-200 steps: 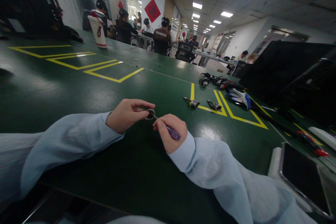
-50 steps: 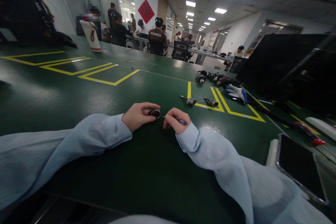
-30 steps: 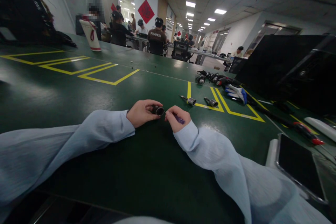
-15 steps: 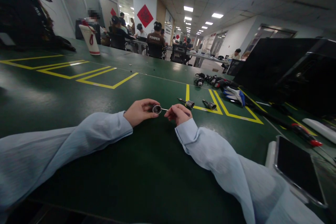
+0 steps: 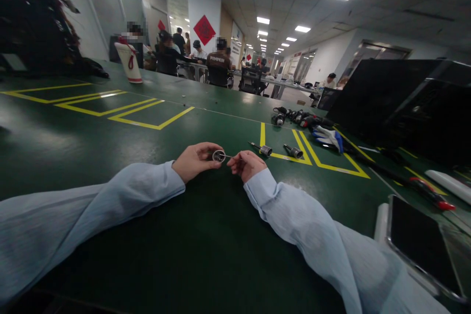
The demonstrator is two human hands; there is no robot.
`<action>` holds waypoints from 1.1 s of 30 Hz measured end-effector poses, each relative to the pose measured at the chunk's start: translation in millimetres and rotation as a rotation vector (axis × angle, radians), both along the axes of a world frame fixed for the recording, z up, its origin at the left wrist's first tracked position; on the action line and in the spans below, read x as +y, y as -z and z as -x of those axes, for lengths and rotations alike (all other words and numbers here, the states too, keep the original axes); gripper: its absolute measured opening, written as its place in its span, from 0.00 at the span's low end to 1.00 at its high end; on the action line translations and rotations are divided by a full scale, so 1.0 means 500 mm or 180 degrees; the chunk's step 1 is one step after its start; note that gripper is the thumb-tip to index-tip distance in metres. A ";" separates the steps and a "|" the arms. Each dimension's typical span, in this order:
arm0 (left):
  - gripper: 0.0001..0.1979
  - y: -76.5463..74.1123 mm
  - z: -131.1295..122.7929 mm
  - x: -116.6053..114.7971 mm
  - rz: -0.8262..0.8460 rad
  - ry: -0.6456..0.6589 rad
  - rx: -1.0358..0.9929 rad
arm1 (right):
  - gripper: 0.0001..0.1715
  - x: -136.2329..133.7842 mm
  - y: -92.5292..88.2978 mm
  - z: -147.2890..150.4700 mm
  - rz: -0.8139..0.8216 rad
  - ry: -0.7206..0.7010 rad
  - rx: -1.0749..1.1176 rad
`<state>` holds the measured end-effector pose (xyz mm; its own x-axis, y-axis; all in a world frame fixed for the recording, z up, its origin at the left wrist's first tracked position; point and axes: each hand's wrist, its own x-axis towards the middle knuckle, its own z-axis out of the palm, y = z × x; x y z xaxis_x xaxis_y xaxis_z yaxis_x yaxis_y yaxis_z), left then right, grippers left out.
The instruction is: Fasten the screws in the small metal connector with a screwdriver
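Note:
My left hand (image 5: 192, 162) pinches a small hollow metal cup-like part (image 5: 219, 157) between thumb and fingers, its round open mouth facing me. Held in the closed fingertips of my right hand (image 5: 248, 164) is a thin metal rod (image 5: 229, 156), whose tip reaches to the mouth of the cup. Whether the rod touches the inside is too small to tell. Beyond my right hand lie two metal parts, each a short cylinder with a narrow shaft: a nearer one (image 5: 265, 150) and another to its right (image 5: 294, 152).
Yellow tape (image 5: 283, 158) marks boxes on the green table (image 5: 191, 255). At right are a blue-and-white glove (image 5: 328, 138), cables (image 5: 290, 115), a red-and-black screwdriver (image 5: 429, 192) and a phone (image 5: 423, 245). A paper cup (image 5: 128, 63) stands at back left. People sit at tables beyond.
The rod's tip has come left, now overlapping the cup's mouth. My right hand has shifted slightly left and down, and the cup has turned a little. The view has tilted up slightly.

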<state>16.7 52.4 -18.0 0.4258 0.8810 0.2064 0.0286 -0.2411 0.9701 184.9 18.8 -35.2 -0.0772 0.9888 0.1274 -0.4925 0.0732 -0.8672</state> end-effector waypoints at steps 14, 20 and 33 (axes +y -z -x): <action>0.21 -0.001 0.006 0.005 -0.0016 0.0054 0.0296 | 0.11 -0.018 -0.025 0.022 -0.0414 0.0846 -0.1398; 0.20 0.000 0.006 0.006 -0.0088 -0.0044 0.0223 | 0.10 0.002 -0.007 0.015 0.0071 0.0155 -0.0166; 0.22 -0.020 0.005 -0.001 0.0000 -0.0076 0.0169 | 0.10 -0.013 -0.024 0.016 -0.0247 0.0615 -0.0492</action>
<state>14.1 52.1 -8.2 0.4150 0.8910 0.1842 0.0857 -0.2399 0.9670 177.0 12.4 -23.2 0.0877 0.9749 0.2047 -0.3249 0.2222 -0.9192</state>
